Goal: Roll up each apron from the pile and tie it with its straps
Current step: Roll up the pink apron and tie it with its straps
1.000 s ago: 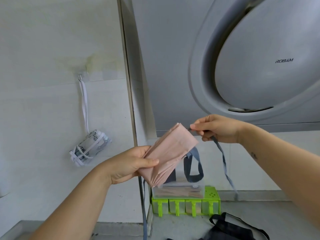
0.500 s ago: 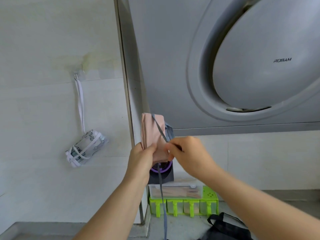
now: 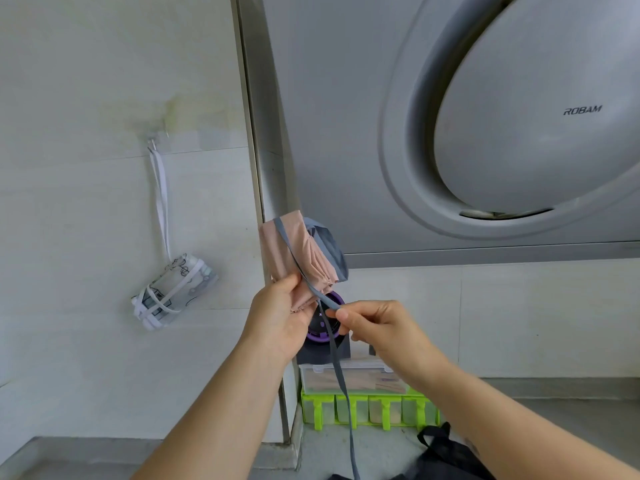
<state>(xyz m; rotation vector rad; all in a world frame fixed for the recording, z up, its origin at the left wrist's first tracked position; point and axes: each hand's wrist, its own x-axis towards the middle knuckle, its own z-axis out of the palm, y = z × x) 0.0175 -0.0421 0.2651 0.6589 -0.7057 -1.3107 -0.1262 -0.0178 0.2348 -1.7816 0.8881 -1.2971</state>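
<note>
**Pink roll held up, grey strap drawn across it**

On the grey countertop (image 3: 571, 420), against the back wall: a lime-green rack (image 3: 367, 410) with a row of small compartments, contents too blurred to name. Stacked on top of it, a clear lidded box (image 3: 363, 377) with pale flat pieces inside. Behind the box, a dark stand with a purple ring (image 3: 323, 339), partly hidden by the hands. At the bottom edge, dark fabric with a looped strap (image 3: 446, 455), lying on the counter.

Held in the air in front of all that, the rolled pink apron (image 3: 310, 261), upright, gripped at its lower end by the left hand (image 3: 277, 320) with fingers and thumb curled round it. Slanting across the roll from its top corner, a grey strap (image 3: 293, 252), pinched just below the roll between thumb and fingers of the right hand (image 3: 377, 327), then hanging loose past box and rack.

On the white tiled wall (image 3: 86, 81) to the left, hung from a hook (image 3: 152, 142) by a white strap: a patterned apron bundle (image 3: 173, 289), rolled and bound with white straps. Upper right, a grey ROBAM range hood (image 3: 519, 133) with a large round panel.
</note>
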